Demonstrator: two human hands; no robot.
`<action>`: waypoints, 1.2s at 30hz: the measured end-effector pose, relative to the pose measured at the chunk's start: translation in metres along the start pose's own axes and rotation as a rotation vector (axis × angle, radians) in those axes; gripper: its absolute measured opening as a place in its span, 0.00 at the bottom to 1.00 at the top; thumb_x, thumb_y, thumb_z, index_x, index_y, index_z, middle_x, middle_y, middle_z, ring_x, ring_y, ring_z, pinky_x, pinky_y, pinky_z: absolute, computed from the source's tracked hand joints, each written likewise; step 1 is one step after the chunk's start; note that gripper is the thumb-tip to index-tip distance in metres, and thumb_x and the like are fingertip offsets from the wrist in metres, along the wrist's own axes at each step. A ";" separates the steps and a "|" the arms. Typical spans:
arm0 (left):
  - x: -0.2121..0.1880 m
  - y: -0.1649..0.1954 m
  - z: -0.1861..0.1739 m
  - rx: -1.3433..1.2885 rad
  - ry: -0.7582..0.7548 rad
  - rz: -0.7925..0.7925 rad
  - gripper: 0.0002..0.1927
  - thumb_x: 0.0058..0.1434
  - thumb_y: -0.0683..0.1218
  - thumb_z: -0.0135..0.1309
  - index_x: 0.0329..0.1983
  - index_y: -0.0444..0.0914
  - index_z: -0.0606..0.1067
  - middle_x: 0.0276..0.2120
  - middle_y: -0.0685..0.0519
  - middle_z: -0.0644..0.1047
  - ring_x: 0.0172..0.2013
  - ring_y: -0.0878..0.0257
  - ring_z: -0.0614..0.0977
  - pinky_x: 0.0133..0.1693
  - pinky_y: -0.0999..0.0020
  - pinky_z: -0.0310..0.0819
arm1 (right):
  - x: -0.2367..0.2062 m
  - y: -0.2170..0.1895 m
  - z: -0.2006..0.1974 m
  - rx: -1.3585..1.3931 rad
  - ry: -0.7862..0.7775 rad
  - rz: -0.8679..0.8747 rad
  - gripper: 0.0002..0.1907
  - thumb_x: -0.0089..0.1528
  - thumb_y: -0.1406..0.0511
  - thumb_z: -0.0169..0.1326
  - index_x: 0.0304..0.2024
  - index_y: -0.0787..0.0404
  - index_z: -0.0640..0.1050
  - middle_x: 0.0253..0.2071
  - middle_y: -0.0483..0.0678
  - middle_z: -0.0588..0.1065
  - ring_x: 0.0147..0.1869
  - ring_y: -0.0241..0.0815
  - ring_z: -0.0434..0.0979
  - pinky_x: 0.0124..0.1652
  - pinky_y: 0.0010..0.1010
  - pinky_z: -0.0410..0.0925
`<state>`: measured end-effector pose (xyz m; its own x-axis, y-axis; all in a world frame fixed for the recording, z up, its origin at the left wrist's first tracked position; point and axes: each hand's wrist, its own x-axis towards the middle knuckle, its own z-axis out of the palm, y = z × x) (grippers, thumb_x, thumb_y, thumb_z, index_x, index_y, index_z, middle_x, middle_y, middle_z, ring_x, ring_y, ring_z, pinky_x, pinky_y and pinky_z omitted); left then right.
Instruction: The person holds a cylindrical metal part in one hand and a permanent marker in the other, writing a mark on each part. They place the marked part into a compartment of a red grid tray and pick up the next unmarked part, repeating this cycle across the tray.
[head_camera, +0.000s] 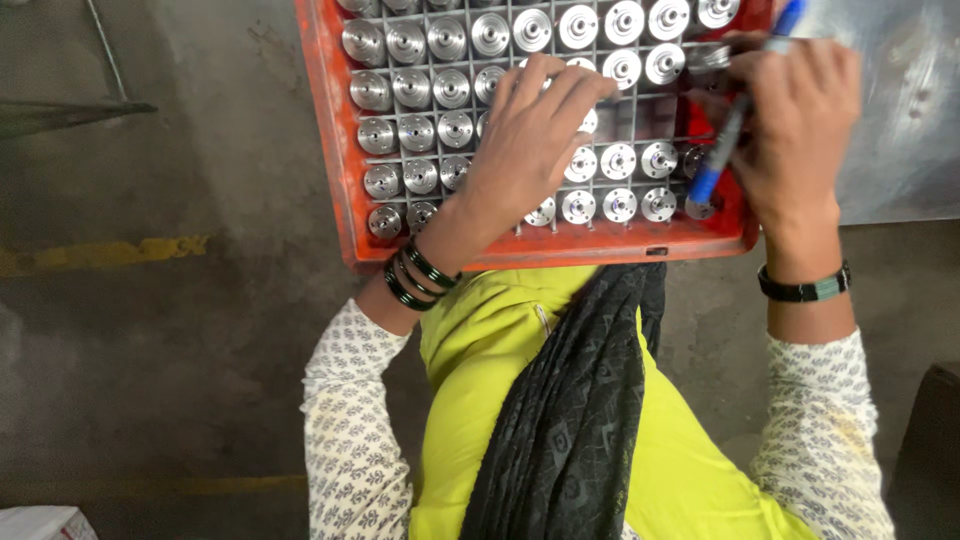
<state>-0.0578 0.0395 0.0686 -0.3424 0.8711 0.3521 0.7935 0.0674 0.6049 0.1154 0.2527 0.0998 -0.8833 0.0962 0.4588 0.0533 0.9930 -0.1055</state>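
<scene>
Left hand (535, 135) resting spread and empty-palmed on the round metal parts (450, 88) gridded in the red crate (330, 120), right hand (795, 125) at 2 o'clock closed around a blue marker (730, 130); marking seems best done row by row, left fingers steadying each piece.

A white cardboard box (40, 522) with a small red mark at its edge is sitting on the grey floor in the lower left corner of the view, only its top corner showing; any printing on it is too small to make out. No labels, signs or screens are showing elsewhere in the view.
</scene>
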 end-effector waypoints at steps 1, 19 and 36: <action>0.000 -0.004 -0.002 0.102 -0.048 0.045 0.24 0.58 0.34 0.57 0.58 0.40 0.68 0.53 0.53 0.75 0.58 0.50 0.70 0.62 0.49 0.61 | 0.001 0.003 0.006 -0.031 -0.048 -0.011 0.15 0.66 0.66 0.66 0.44 0.59 0.70 0.47 0.46 0.75 0.53 0.46 0.71 0.56 0.36 0.62; -0.007 0.014 -0.100 -0.485 0.097 -0.065 0.20 0.66 0.46 0.55 0.60 0.42 0.69 0.43 0.55 0.76 0.47 0.61 0.74 0.49 0.58 0.67 | -0.022 -0.041 -0.006 0.624 0.165 0.548 0.23 0.70 0.59 0.66 0.46 0.62 0.65 0.43 0.51 0.75 0.56 0.46 0.84 0.47 0.30 0.68; -0.049 0.032 0.012 -1.587 0.504 -0.865 0.22 0.71 0.61 0.51 0.51 0.39 0.66 0.34 0.52 0.73 0.32 0.66 0.77 0.35 0.71 0.76 | -0.018 -0.140 0.019 0.626 0.111 0.236 0.15 0.61 0.69 0.61 0.47 0.61 0.70 0.37 0.50 0.76 0.41 0.48 0.72 0.49 0.42 0.61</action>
<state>-0.0099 0.0051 0.0619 -0.6727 0.6210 -0.4023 -0.7004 -0.3590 0.6169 0.1149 0.1111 0.0895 -0.8264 0.3452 0.4448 -0.0701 0.7207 -0.6897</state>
